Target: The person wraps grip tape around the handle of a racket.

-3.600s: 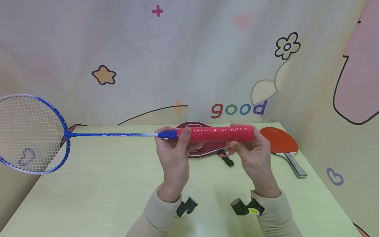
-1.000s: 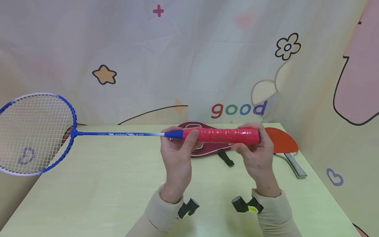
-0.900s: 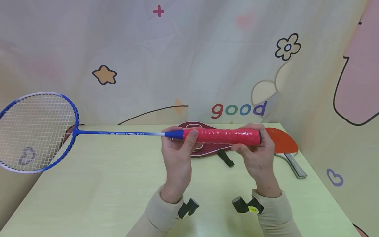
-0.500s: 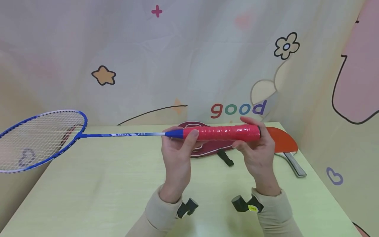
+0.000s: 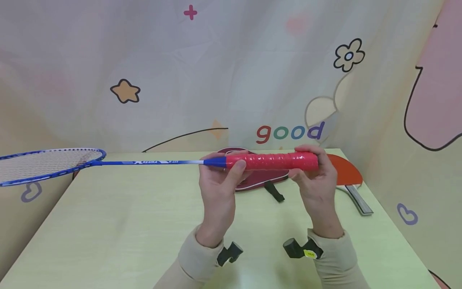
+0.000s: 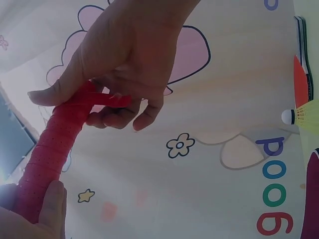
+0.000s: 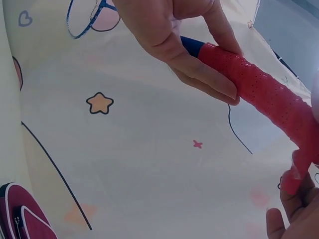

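A badminton racket (image 5: 151,162) with a blue shaft is held level above the table, its strung head at far left seen nearly edge-on. My left hand (image 5: 216,192) grips it where the blue cone meets the red handle, thumb in front. My right hand (image 5: 317,188) holds the butt end between thumb and fingers. Shiny red grip tape (image 5: 274,161) winds round the handle in ridges. In the left wrist view a loose tape end (image 6: 117,100) sticks out from the butt, overlapping the right hand's fingers; the right wrist view shows this loose strip (image 7: 295,174) too.
Behind the hands lies a maroon racket cover (image 5: 260,180) with a black strap (image 5: 274,192). An orange table tennis bat (image 5: 346,170) is at the right on the pale table (image 5: 126,233). A yellow shuttlecock (image 6: 301,115) shows in the left wrist view. A printed curtain hangs behind.
The racket has rolled about its shaft, its head going from face-on to nearly edge-on. The loose tape seen below the right thumb earliest is now hidden in the head view. Both hands shifted slightly right.
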Tool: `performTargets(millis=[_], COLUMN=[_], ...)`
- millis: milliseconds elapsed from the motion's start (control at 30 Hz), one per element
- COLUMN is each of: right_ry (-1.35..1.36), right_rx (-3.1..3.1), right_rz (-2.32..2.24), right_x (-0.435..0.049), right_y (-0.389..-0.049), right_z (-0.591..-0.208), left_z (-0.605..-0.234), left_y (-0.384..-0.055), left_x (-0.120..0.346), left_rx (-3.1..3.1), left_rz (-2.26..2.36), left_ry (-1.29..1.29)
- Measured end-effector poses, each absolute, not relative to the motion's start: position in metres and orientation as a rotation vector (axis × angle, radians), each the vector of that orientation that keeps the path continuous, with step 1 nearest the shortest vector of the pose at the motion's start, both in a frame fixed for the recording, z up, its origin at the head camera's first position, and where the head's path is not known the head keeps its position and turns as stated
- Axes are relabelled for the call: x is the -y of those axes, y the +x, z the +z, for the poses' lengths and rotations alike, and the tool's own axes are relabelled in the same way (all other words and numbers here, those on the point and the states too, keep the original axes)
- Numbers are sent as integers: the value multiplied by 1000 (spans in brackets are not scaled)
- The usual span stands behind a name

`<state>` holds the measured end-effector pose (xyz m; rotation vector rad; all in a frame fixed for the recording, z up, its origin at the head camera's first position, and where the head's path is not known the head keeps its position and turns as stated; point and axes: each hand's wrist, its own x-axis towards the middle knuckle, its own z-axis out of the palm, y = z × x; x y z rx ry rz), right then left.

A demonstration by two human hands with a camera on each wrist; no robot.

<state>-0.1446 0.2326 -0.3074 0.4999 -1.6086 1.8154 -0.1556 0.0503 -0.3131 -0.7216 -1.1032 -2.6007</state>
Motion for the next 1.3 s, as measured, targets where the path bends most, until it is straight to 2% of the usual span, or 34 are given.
performTargets(millis=[300, 533, 767, 1000, 1300], right_ry=[495, 196, 135, -41, 38], right_rx=[1710, 1586, 1494, 1483, 1480], right_rz=[1855, 1956, 2112, 2329, 2275], right_x=[-232, -219, -210, -201, -196], right_y=[-144, -144, -143, -136, -132], right_z=[-304, -305, -302, -298, -301], left_z=[-313, -314, -312, -314, -314], left_y=[-155, -155, -156, -156, -156], left_x=[-46, -47, -49, -51, -52], left_rx=[1098, 1086, 1022, 986, 936], left_rz=[-2583, -2543, -2503, -2484, -2481], left_ry=[-613, -585, -588, -579, -576])
